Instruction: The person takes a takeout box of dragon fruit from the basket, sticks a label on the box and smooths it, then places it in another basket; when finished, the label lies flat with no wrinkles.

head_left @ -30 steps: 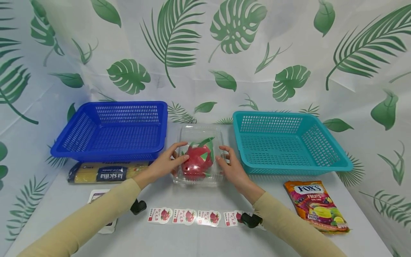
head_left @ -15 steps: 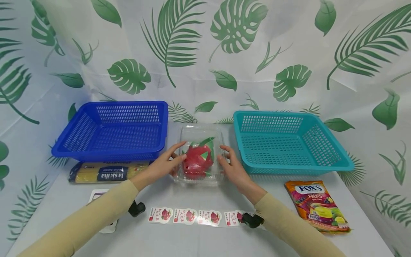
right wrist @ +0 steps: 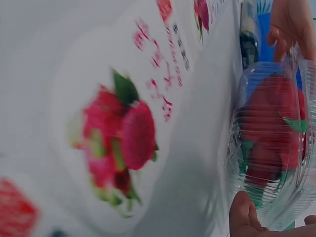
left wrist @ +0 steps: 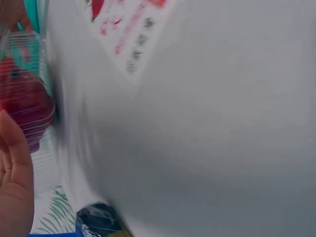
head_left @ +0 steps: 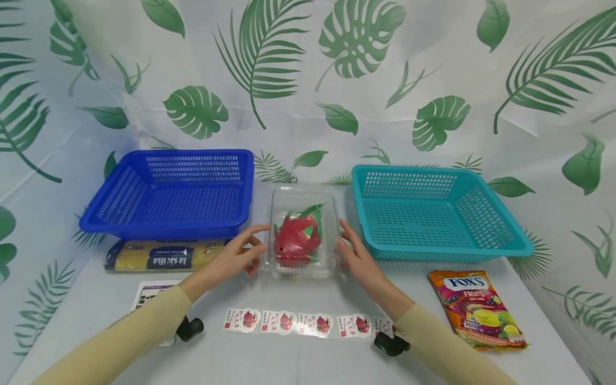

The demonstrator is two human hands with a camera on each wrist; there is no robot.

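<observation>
A clear plastic clamshell box [head_left: 282, 199], its lid down, stands in the middle of the table with a red dragon fruit [head_left: 294, 239] inside. My left hand [head_left: 235, 259] is at the box's left side, fingers loosely bent and holding nothing. On the other side my right hand [head_left: 362, 263] lies close to the box wall with fingers extended; whether they touch it I cannot tell. The right wrist view shows the ribbed box [right wrist: 269, 128] between both hands. Nearer to me lies a strip of dragon fruit stickers [head_left: 285, 323].
A blue basket [head_left: 163, 233] stands back left and a teal basket [head_left: 443, 254] back right. Before the blue one lies a spaghetti pack [head_left: 168, 256]. My left sleeve partly covers a white printed card [head_left: 153, 289]. A Fox's candy bag [head_left: 478, 310] lies at right.
Both hands have drawn outward from the box, the left to the left and the right to the right. The box has stayed in place, and another sticker shows by the right wrist.
</observation>
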